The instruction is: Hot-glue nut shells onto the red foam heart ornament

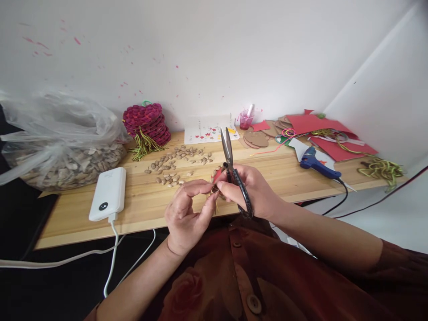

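Near the table's front edge, my left hand (189, 209) pinches a small red-and-brown craft piece (218, 174) between thumb and fingers. Much of that piece is hidden by my fingertips. My right hand (256, 189) is closed around black-handled scissors (228, 149), whose blades point away from me and stand slightly apart. The right thumb and fingertips also meet the craft piece beside the left fingers. Beyond my hands lie loose brown seed-like shells (167, 178), scattered over the wooden table (140, 214).
At left are a plastic bag (67, 151) of shells and a white power bank (109, 194) with its cable. A purple tasselled stack (147, 122) stands behind. Rightward are cardboard pieces (257, 138), red sheets (344, 147), a blue glue gun (319, 165) and green cord (381, 171).
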Available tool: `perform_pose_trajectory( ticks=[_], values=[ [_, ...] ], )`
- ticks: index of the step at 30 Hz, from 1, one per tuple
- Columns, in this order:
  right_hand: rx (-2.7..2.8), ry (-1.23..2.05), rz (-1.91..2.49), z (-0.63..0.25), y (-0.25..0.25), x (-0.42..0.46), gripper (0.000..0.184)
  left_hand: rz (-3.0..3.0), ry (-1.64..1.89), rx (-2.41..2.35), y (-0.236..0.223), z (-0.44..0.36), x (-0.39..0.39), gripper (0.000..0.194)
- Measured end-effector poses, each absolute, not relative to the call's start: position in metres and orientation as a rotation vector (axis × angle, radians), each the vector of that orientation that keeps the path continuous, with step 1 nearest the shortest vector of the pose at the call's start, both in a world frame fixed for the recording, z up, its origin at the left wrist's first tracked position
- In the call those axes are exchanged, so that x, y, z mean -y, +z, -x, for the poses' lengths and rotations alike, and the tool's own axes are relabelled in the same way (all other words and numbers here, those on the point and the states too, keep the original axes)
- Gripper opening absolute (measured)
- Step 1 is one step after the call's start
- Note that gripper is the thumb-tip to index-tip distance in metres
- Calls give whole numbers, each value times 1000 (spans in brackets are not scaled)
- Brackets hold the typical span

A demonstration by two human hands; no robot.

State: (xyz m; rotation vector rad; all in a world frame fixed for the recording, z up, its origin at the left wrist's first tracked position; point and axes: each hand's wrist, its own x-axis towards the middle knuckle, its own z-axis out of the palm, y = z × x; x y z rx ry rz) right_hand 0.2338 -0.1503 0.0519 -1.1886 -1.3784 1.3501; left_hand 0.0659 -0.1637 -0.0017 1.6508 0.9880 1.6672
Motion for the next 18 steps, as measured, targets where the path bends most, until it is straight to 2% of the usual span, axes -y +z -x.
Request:
perform_pose_trajectory(
  ticks=[5, 9, 18],
  values=[
    [1444, 1365, 1196, -236, 57, 153, 16, -1856, 1809, -893, -10, -62, 156, 20],
    [1549, 1309, 1233, -247, 58, 157, 18, -1752, 1813, -866, -10, -59, 155, 25],
    [2142, 557, 1575, -268, 59, 169, 31, -1691, 1852, -872, -6, -52, 157, 28]
  ],
)
